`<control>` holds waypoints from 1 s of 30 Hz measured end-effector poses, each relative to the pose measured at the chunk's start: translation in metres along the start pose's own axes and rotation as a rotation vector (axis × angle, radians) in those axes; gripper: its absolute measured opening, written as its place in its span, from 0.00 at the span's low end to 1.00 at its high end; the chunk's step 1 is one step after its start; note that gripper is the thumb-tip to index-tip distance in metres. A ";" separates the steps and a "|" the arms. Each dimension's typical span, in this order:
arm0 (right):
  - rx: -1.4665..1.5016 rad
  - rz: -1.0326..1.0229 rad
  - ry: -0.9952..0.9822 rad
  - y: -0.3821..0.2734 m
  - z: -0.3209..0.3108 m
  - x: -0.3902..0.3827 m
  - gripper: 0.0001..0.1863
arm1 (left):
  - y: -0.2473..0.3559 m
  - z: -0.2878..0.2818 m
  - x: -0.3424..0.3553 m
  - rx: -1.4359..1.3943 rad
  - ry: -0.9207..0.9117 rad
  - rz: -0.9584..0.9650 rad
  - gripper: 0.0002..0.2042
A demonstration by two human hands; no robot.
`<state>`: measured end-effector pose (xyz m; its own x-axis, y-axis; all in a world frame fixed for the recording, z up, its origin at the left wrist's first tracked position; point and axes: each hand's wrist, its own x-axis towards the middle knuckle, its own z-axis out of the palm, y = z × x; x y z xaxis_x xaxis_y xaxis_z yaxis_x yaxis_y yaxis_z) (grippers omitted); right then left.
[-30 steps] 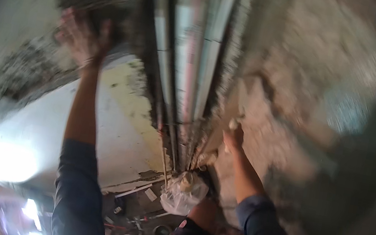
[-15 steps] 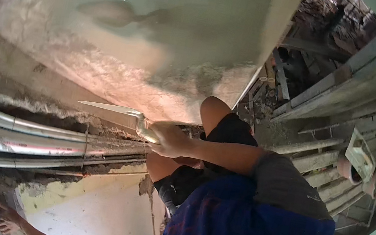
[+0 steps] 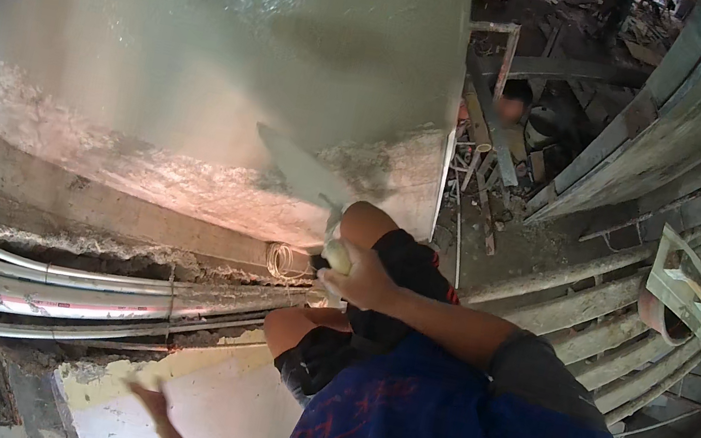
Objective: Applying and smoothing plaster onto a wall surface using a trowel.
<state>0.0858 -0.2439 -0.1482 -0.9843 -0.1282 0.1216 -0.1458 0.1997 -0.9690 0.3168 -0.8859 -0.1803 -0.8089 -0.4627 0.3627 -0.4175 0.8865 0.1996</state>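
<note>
My right hand (image 3: 363, 279) is wrapped round the pale handle of a pointed trowel (image 3: 302, 164). The grey blade points up and to the left, in front of the lower part of a wall (image 3: 154, 109) with wet-looking grey plaster above and a rough, bare strip below. Whether the blade touches the wall, I cannot tell. At the lower left, my left hand (image 3: 148, 397) hovers over a white panel (image 3: 188, 397) with a yellowish edge. It is a little blurred, with thumb and fingers apart and nothing seen in it.
Several pipes (image 3: 56, 294) run along the wall's base, near a coil of wire (image 3: 288, 262). On the right, a slatted wooden platform (image 3: 575, 329) bears a bucket-like container (image 3: 668, 308) with a pale board-like piece (image 3: 686, 283) on it. Scrap timber and rubble (image 3: 514, 145) lie beyond the wall's edge.
My right hand has moved right, and the trowel has swung from nearly level to pointing up-left. My left hand has come right and up from the lower left corner. The view has shifted.
</note>
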 end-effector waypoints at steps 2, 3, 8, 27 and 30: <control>0.124 -0.024 0.052 0.029 0.014 -0.008 0.22 | 0.051 0.058 -0.055 -0.135 -0.589 -0.040 0.50; 0.132 -0.043 0.043 0.038 0.030 -0.012 0.22 | 0.055 0.073 -0.087 0.064 -0.786 -0.038 0.51; 0.276 0.104 -0.091 0.043 0.023 -0.024 0.23 | 0.140 0.111 -0.187 -0.193 -0.975 -0.257 0.42; -0.064 -0.256 0.103 -0.011 -0.063 -0.011 0.23 | 0.194 0.159 -0.083 -0.254 -0.432 0.224 0.20; -0.221 -0.309 0.182 -0.006 -0.071 -0.005 0.22 | 0.368 0.091 -0.020 -0.772 -0.573 0.105 0.17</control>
<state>0.0845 -0.1754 -0.1274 -0.8897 -0.0446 0.4544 -0.4351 0.3851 -0.8139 0.1415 -0.5497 -0.1973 -0.9912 -0.1247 -0.0453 -0.1096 0.5775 0.8090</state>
